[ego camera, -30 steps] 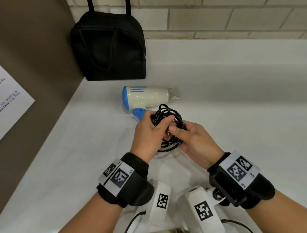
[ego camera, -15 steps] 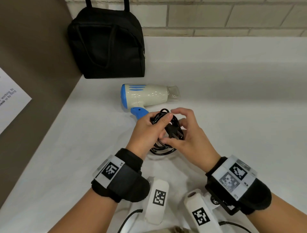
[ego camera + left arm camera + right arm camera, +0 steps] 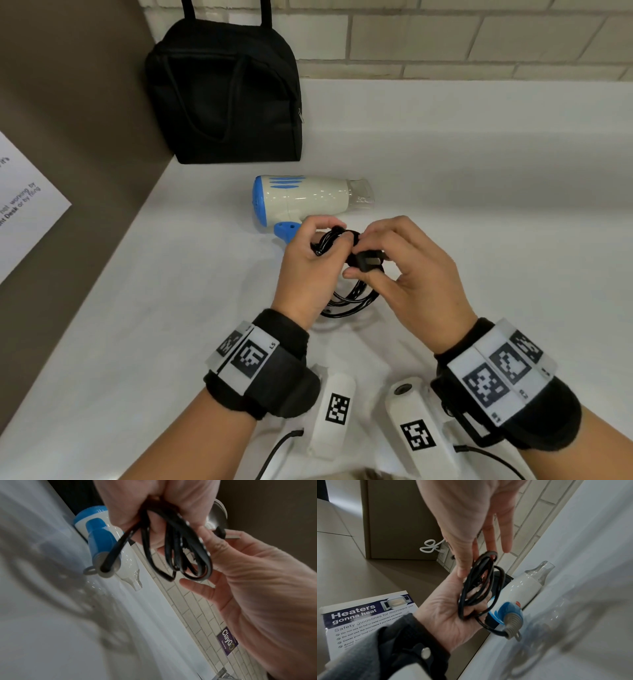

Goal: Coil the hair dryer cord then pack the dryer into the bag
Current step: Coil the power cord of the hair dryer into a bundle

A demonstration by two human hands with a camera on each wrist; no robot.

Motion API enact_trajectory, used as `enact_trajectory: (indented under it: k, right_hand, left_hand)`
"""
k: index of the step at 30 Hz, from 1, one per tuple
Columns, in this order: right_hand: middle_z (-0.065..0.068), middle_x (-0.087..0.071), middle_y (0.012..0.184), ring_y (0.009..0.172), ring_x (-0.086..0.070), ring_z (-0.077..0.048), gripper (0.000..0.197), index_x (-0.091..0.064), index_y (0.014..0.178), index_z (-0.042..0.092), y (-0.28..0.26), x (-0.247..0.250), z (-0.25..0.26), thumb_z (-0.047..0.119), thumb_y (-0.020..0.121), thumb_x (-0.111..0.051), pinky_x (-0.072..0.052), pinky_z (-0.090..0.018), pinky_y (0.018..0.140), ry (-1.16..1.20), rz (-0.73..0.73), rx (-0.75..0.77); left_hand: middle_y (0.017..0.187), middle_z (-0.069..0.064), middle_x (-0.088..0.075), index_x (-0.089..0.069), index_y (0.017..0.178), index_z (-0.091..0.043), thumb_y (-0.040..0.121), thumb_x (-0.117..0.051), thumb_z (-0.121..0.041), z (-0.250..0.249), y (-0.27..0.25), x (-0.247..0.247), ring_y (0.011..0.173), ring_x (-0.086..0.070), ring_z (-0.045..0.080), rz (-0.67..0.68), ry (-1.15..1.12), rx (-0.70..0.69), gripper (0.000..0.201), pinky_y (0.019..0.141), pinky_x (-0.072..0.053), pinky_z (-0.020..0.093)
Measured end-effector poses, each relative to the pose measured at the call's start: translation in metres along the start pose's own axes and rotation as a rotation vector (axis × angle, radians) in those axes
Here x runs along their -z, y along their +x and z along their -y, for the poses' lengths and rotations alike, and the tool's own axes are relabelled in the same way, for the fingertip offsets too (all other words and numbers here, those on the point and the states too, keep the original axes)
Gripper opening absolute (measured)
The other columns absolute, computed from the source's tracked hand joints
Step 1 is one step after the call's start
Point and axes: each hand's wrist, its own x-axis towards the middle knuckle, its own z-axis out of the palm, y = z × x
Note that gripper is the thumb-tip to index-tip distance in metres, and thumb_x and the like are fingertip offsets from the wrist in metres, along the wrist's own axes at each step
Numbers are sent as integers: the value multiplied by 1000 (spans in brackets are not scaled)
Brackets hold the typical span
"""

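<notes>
Left hand (image 3: 310, 260) grips the bundled black cord (image 3: 346, 298) of the hair dryer, fingers curled round the top of the loops; right hand (image 3: 407, 274) pinches the black plug (image 3: 368, 261) between thumb and forefinger, other fingers loosely spread. Both hands are raised above the white counter (image 3: 479, 212), the loops hanging below them. Wrist bands carry black-and-white square markers; the left one is lettered "LS". Left wrist view shows what the head view does not: about five loops hanging from the fist (image 3: 154, 507), the plug's flat metal prongs, and one strand running down to the grey strain relief at the end of the blue handle (image 3: 101, 542). Same view picks up a purple sticker reading "ClayGo" (image 3: 227, 641) on the tiled wall. Right wrist view shows an orange switch on the handle and a sheet (image 3: 368, 620) headed "Heaters gonna heat", subtitled "Safety guidelines for microwave use"; smaller lines partly legible only. Just beyond the hands the hair dryer (image 3: 301, 200) lies on its side on the counter: cream body, blue rear cap and vents, clear nozzle pointing right. Farther back the black zip bag (image 3: 226, 99) stands upright in the corner against the tiled wall (image 3: 445, 34), handles up.
</notes>
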Motion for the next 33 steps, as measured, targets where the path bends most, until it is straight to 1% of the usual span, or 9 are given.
enact_trajectory:
  k: [6, 9, 13, 17, 20, 23, 25, 28, 33]
  right_hand:
    - [17, -55, 84, 79, -59, -13, 22, -51, 91, 35, 0, 4, 4, 48, 73, -55, -52, -43, 65, 23, -4, -68]
    - [19, -54, 83, 78, -59, -10, 22, -51, 90, 35, -2, 6, 6, 50, 73, -54, -53, -42, 63, -6, 1, -67]
    - [11, -59, 86, 77, -53, -10, 19, -48, 88, 31, -3, 9, 5, 45, 76, -54, -48, -33, 63, -64, 96, 46]
    - [6, -65, 78, 74, -48, -8, 24, -51, 87, 29, 8, 14, 5, 48, 73, -53, -40, -25, 67, -151, 176, 105]
    - [12, -66, 72, 73, -60, -8, 21, -56, 77, 34, 23, 25, 5, 45, 64, -67, -49, -26, 73, 154, 124, -113]
    - [18, -66, 63, 67, -60, -2, 18, -58, 70, 30, 35, 34, -4, 25, 62, -74, -49, -20, 72, 521, 17, -273]
    - [19, -65, 61, 65, -59, 1, 11, -58, 70, 25, 40, 36, -7, 22, 66, -67, -51, -18, 70, 599, -16, -314]
    - [19, -63, 56, 60, -59, 0, 15, -56, 70, 22, 39, 35, -10, 27, 68, -70, -51, -22, 68, 619, -45, -385]
    - [14, -63, 50, 55, -61, -5, 15, -54, 69, 19, 41, 34, -17, 21, 83, -56, -53, -35, 72, 664, -103, -515]
  left_hand:
    - [76, 6, -53, -48, 71, -25, 69, -50, -25, 1, -1, 4, 54, -39, 12, -34, -29, 58, 3, 53, -31, 26]
    - [63, 0, -51, -44, 69, -18, 65, -43, -27, 1, -2, 5, 44, -41, 8, -17, -69, 77, 10, 46, -31, 22]
    - [58, -5, -42, -38, 67, -16, 78, -42, -24, 0, -3, 4, 45, -42, -2, 17, -31, 75, 14, 47, -36, 17]
    - [64, -4, -34, -33, 65, -20, 89, -35, -14, 2, 0, -1, 58, -35, 9, 46, 87, 63, 25, 56, -32, 25]
    - [66, 1, -49, -43, 70, -25, 87, -39, -9, 0, -3, -3, 56, -43, 7, 101, 159, -7, 24, 55, -35, 21]
    - [79, 27, -56, -53, 77, -30, 85, -42, -7, -6, -9, -5, 52, -40, 6, 164, 195, -95, 27, 49, -33, 10]
    - [86, 31, -57, -55, 86, -27, 82, -42, -14, -9, -10, -5, 64, -46, 20, 201, 213, -130, 18, 56, -36, 11]
    - [83, 28, -57, -56, 93, -25, 79, -41, -19, -5, -7, -4, 75, -51, 33, 252, 266, -169, 22, 63, -37, 18]
    - [60, -4, -41, -58, 108, -14, 87, -43, -7, -1, -5, -2, 54, -40, 4, 318, 332, -192, 26, 53, -33, 9]
